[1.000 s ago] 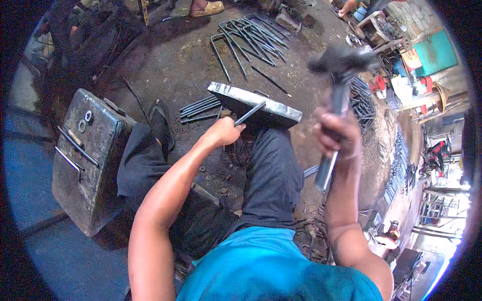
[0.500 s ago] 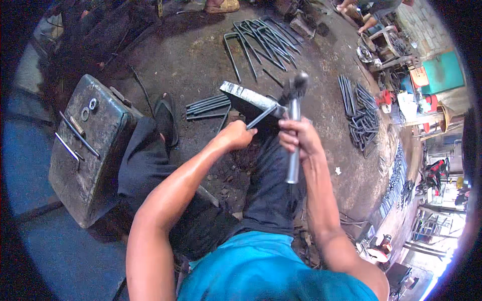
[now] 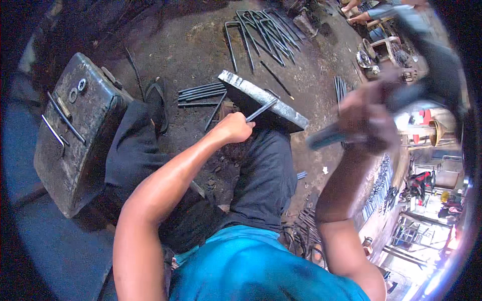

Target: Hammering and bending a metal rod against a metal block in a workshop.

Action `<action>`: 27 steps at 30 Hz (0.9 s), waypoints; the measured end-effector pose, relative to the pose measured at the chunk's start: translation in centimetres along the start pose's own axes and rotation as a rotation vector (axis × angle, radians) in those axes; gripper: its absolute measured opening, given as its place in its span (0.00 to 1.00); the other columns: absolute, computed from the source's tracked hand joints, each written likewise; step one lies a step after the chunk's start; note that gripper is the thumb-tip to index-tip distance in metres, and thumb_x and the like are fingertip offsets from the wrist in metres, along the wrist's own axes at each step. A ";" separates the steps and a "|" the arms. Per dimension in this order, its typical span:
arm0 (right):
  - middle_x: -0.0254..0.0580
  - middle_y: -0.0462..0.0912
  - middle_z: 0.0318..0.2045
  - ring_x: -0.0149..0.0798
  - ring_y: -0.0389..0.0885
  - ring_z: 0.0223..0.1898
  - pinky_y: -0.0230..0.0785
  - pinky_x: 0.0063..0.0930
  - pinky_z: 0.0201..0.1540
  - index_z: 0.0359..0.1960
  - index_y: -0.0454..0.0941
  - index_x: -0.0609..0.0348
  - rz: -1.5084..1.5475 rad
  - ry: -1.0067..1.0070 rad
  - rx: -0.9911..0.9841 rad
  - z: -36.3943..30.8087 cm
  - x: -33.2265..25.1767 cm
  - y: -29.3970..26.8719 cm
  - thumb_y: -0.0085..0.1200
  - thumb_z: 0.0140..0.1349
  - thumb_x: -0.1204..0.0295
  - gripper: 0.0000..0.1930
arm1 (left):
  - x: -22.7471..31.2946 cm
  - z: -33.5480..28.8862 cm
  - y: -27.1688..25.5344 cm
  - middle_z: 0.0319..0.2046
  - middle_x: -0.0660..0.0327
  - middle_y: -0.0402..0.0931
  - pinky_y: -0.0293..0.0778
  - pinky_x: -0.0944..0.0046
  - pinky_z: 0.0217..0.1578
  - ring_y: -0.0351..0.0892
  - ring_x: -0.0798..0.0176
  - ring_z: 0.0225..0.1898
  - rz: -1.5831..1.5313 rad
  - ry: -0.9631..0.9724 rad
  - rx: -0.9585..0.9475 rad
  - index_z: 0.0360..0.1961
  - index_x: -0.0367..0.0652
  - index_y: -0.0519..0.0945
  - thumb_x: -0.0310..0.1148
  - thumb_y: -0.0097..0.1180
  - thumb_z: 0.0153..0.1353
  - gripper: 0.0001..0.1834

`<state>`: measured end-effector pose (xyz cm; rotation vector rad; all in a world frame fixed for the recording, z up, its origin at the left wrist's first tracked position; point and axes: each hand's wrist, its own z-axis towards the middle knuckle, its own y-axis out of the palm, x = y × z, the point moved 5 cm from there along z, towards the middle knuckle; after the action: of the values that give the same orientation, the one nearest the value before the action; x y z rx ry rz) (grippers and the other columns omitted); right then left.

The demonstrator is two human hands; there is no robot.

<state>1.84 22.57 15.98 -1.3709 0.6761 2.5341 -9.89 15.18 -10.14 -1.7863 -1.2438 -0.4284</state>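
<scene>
My left hand (image 3: 236, 128) is closed around a thin dark metal rod (image 3: 262, 109). The rod's far end lies across the pale, worn top edge of a thick steel plate (image 3: 288, 111), which stands tilted beyond my knees. Off to the right, my right hand (image 3: 369, 120) is raised and smeared by motion. It grips the handle of a hammer (image 3: 326, 136), whose blurred dark head is toward the upper right, well apart from the rod.
Left of my leg stands a battered metal box (image 3: 70, 160) with washers (image 3: 82, 84) and short rods on top. Straight rods (image 3: 201, 95) lie behind the plate; U-shaped bent rods (image 3: 268, 40) are piled farther away. Another person's hand (image 3: 359, 18) shows at upper right.
My right hand has swung the hammer up and right, away from the plate. My left hand still holds the rod on the plate's edge. The whole view has shifted slightly.
</scene>
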 end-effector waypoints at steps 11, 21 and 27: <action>0.27 0.65 0.12 0.21 0.60 0.09 0.51 0.18 0.09 0.25 0.69 0.54 -0.274 0.777 0.510 -3.3 3.8 -3.6 0.60 0.50 0.69 0.10 | -1.5 -1.7 2.5 0.35 0.38 0.78 0.73 0.51 0.43 0.79 0.42 0.41 0.095 0.103 -0.059 0.35 0.29 0.80 0.52 0.51 0.59 0.29; 0.32 0.65 0.15 0.23 0.63 0.09 0.58 0.16 0.10 0.47 0.69 0.71 -0.025 0.234 0.016 0.0 -1.3 -0.4 0.51 0.56 0.78 0.17 | 0.0 1.8 3.1 0.16 0.55 0.71 0.69 0.55 0.20 0.71 0.59 0.17 -0.243 -0.110 -0.185 0.25 0.31 0.75 0.49 0.48 0.64 0.27; 0.25 0.60 0.12 0.21 0.59 0.08 0.51 0.19 0.08 0.27 0.64 0.55 -0.023 0.962 0.521 -11.4 13.5 -6.4 0.57 0.52 0.77 0.11 | 0.1 1.2 3.6 0.15 0.57 0.70 0.66 0.56 0.16 0.70 0.59 0.15 -0.173 -0.064 -0.158 0.30 0.31 0.76 0.51 0.46 0.64 0.27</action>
<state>5.19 22.08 -2.49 -2.2622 1.3088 1.3624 -6.89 15.85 -12.39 -1.8431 -1.4507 -0.5861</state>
